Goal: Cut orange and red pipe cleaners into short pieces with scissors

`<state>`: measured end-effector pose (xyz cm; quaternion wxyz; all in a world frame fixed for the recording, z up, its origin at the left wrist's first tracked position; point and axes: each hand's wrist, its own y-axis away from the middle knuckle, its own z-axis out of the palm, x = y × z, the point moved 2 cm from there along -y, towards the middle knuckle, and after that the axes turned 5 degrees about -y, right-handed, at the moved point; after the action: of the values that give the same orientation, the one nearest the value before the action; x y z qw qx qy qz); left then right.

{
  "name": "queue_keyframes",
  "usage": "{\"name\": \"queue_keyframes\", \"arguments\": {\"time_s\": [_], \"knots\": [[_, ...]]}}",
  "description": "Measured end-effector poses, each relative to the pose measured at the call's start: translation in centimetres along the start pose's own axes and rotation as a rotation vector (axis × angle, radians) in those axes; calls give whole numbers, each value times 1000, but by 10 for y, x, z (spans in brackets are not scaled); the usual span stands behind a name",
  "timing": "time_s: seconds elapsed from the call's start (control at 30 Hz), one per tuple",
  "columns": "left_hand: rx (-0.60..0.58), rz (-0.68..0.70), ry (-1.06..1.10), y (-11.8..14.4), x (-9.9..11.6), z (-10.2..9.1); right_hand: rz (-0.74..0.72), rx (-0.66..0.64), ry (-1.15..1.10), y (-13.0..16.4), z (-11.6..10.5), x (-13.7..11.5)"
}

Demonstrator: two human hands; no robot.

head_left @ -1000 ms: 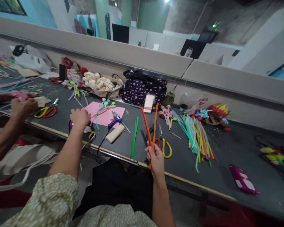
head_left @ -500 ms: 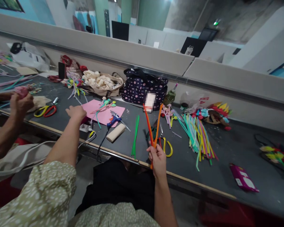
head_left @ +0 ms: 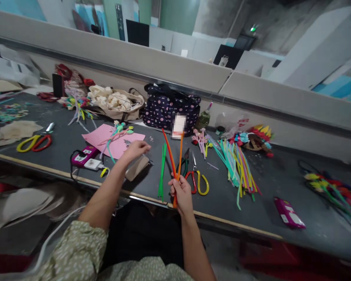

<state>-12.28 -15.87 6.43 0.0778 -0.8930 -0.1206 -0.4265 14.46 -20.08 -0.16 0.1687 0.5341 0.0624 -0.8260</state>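
Observation:
My right hand point(head_left: 181, 192) is closed around the lower ends of orange pipe cleaners point(head_left: 179, 156), whose upper ends spread apart in a V above the table's front edge. To the left, my left hand point(head_left: 136, 151) is over the glue gun's spot, fingers stretched out and holding nothing I can see. It hides most of the glue gun. Beneath it lies a folded beige cloth point(head_left: 138, 168). Between the hands rest green pipe cleaners point(head_left: 162, 171). Beside my right hand are scissors point(head_left: 204, 182) with red and yellow handles and dark-green pliers point(head_left: 186, 162).
A pink sheet point(head_left: 105, 138) bears small pipe-cleaner flowers. Left of it are a purple pack point(head_left: 86, 156) with a white adapter and more scissors point(head_left: 38, 142). A dotted bag point(head_left: 160, 107) stands behind; multicoloured pipe cleaners point(head_left: 236, 168) and another purple pack point(head_left: 289, 212) lie right.
My left hand has moved right, from the pink sheet's left edge to over the glue gun. My right hand keeps the orange pipe cleaners. The view has turned right; another person's hands left it.

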Motion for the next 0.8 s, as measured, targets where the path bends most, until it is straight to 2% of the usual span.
{"name": "queue_keyframes", "arguments": {"time_s": [0.1, 0.2, 0.33, 0.43, 0.53, 0.67, 0.8], "knots": [[-266, 64, 269, -6, 26, 49, -18, 16, -10, -10, 3, 2], [-433, 36, 657, -12, 54, 78, -36, 20, 28, -24, 9, 1], [-463, 22, 893, -30, 86, 93, -78, -3, 172, -45, 24, -2], [-464, -68, 1064, -51, 96, 89, -79, -41, 296, -56, 32, -7], [-466, -196, 1288, -75, 92, 76, -129, -108, 537, -59, 34, -12], [-486, -407, 1420, -97, 67, 69, -182, -158, 1010, -53, 35, -10], [-509, -447, 1543, -108, 39, 78, -129, -242, 1299, -46, 46, 5]]}}
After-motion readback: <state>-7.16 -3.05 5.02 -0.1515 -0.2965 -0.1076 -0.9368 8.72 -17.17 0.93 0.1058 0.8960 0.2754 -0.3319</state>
